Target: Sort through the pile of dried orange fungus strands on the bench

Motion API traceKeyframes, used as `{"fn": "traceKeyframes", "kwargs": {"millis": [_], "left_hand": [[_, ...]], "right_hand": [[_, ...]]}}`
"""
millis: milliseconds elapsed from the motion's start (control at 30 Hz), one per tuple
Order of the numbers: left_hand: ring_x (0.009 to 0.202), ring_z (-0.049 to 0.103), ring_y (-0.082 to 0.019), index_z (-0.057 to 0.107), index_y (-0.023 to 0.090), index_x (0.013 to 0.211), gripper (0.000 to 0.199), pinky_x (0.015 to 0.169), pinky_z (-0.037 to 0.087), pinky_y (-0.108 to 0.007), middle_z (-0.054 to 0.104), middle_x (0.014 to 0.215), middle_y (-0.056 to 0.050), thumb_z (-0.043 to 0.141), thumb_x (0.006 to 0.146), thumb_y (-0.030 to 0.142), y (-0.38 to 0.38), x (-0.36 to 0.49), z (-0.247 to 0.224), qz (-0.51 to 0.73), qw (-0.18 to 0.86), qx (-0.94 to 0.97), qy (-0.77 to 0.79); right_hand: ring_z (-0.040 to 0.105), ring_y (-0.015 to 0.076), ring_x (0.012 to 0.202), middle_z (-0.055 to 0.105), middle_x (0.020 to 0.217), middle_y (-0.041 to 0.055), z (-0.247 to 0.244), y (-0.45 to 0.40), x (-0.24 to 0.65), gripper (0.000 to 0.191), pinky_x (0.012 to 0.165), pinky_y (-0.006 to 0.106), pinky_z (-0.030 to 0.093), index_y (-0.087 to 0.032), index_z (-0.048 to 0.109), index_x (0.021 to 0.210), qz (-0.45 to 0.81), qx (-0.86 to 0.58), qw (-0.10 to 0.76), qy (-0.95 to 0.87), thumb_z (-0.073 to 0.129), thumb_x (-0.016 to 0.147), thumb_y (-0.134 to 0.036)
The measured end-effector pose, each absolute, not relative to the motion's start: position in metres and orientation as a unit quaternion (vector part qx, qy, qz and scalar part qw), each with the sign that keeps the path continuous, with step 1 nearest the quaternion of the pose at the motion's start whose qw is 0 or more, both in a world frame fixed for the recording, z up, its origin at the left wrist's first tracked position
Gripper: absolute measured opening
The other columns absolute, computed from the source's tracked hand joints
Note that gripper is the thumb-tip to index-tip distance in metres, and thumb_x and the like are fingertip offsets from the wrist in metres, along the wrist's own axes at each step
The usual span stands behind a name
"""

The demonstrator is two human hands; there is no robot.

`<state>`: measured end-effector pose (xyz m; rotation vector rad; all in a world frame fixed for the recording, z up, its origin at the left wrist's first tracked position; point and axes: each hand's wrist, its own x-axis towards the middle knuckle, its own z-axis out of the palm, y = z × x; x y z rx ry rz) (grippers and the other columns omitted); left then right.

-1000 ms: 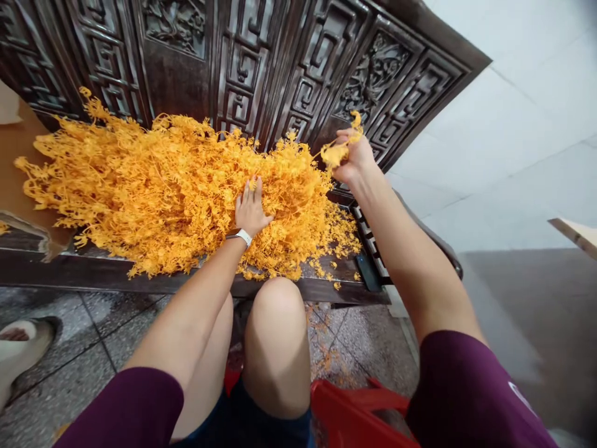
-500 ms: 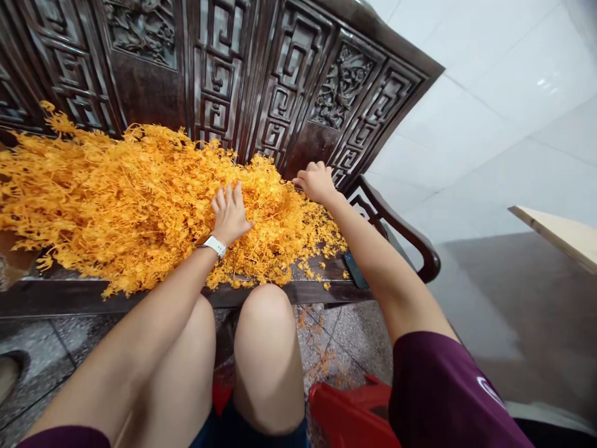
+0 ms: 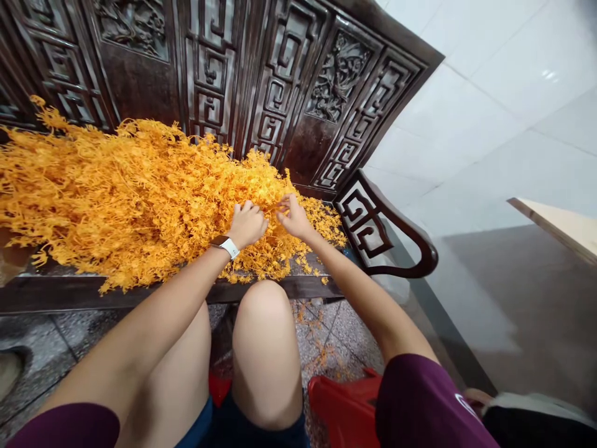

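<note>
A large heap of orange artificial flowers lies along the seat of a dark carved wooden bench. My left hand, with a white watch at the wrist, is over the right part of the heap, fingers curled on an orange sprig. Just to its right, my right hand has thumb and fingertips bent toward the same orange strands; whether it grips one is too small to tell. Small loose orange blossoms lie on the seat to the right of my hands.
The bench's curved armrest stands at the right. Below are my knees, a red plastic stool and orange scraps on the tiled floor. A pale wooden board edge shows at the far right.
My right hand has come left and down from beside the bench back to meet my left hand. My left hand has shifted right and its spread fingers have curled.
</note>
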<state>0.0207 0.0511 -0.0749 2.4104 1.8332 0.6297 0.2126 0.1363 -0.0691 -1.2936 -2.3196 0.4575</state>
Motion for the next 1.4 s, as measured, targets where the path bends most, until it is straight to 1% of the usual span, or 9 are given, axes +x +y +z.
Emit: {"fn": "traceKeyframes", "kwargs": {"millis": [167,400,500,600,667,800,1000,1167,1400], "left_hand": [[0.128,0.055,-0.042,0.074,0.018,0.116,0.037,0.102,0.043,-0.06,0.075,0.127,-0.018,0.053,0.098,0.044,0.056,0.014,-0.075,0.21,0.114,0.759,0.606],[0.132,0.052,-0.044,0.062,0.017,0.142,0.061,0.105,0.042,-0.06,0.069,0.142,-0.019,0.062,0.092,0.052,0.052,0.002,-0.077,0.23,0.104,0.761,0.598],[0.138,0.049,-0.044,0.05,0.012,0.155,0.078,0.109,0.041,-0.059,0.061,0.154,-0.022,0.066,0.09,0.051,0.051,0.002,-0.079,0.24,0.094,0.762,0.594],[0.141,0.049,-0.042,0.049,0.012,0.156,0.082,0.11,0.041,-0.057,0.06,0.155,-0.021,0.068,0.088,0.052,0.052,0.0,-0.081,0.242,0.094,0.769,0.584],[0.142,0.049,-0.041,0.05,0.014,0.156,0.084,0.111,0.04,-0.056,0.061,0.155,-0.019,0.071,0.085,0.053,0.053,-0.002,-0.083,0.241,0.097,0.774,0.577],[0.145,0.048,-0.04,0.046,0.013,0.159,0.094,0.114,0.038,-0.055,0.061,0.157,-0.019,0.077,0.082,0.057,0.054,-0.008,-0.086,0.257,0.097,0.782,0.559],[0.151,0.044,-0.038,0.033,0.016,0.168,0.116,0.116,0.037,-0.055,0.052,0.166,-0.018,0.083,0.076,0.066,0.057,-0.008,-0.089,0.288,0.114,0.773,0.553],[0.161,0.03,-0.04,0.022,0.021,0.174,0.124,0.123,0.029,-0.06,0.027,0.181,-0.017,0.082,0.076,0.067,0.059,-0.01,-0.093,0.273,0.082,0.793,0.538],[0.163,0.025,-0.041,0.007,0.018,0.176,0.128,0.124,0.027,-0.063,0.019,0.184,-0.015,0.078,0.081,0.065,0.059,0.0,-0.099,0.246,0.062,0.807,0.533]], "right_hand": [[0.067,0.0291,0.126,0.071,0.138,0.0165,-0.078,0.129,0.211,0.046,0.106,0.045,0.051,-0.022,0.047,0.128,0.201,-0.401,0.186,-0.874,0.058,0.084,-0.03],[0.055,0.0384,0.113,0.072,0.113,0.0177,-0.059,0.129,0.208,0.029,0.104,0.056,0.039,-0.017,0.069,0.108,0.133,-0.39,0.099,-0.906,0.063,0.081,-0.028],[0.053,0.0386,0.11,0.071,0.108,0.0187,-0.05,0.123,0.209,0.025,0.101,0.054,0.038,-0.016,0.07,0.103,0.119,-0.378,0.075,-0.915,0.065,0.081,-0.028],[0.055,0.0328,0.099,0.071,0.102,0.015,-0.042,0.117,0.213,0.021,0.096,0.047,0.04,-0.018,0.067,0.098,0.123,-0.37,0.069,-0.918,0.067,0.083,-0.032],[0.054,0.0268,0.089,0.069,0.09,0.0095,-0.036,0.115,0.216,0.019,0.088,0.041,0.04,-0.02,0.063,0.09,0.139,-0.377,0.084,-0.912,0.062,0.09,-0.039],[0.041,0.0173,0.067,0.045,0.064,-0.0023,-0.028,0.113,0.222,0.044,0.07,0.032,0.031,-0.024,0.046,0.068,0.201,-0.404,0.145,-0.881,0.053,0.1,-0.053],[0.032,0.0129,0.061,0.035,0.063,-0.0057,-0.007,0.107,0.234,0.049,0.063,0.03,0.026,-0.023,0.042,0.063,0.316,-0.418,0.2,-0.828,0.063,0.095,-0.054],[0.028,0.0119,0.06,0.035,0.058,-0.0052,0.02,0.124,0.267,0.05,0.062,0.031,0.022,-0.022,0.049,0.056,0.34,-0.46,0.259,-0.779,0.078,0.083,-0.052],[0.038,0.0108,0.057,0.049,0.055,-0.002,0.046,0.154,0.284,0.038,0.061,0.032,0.028,-0.02,0.06,0.054,0.323,-0.465,0.306,-0.766,0.082,0.078,-0.039]]}}
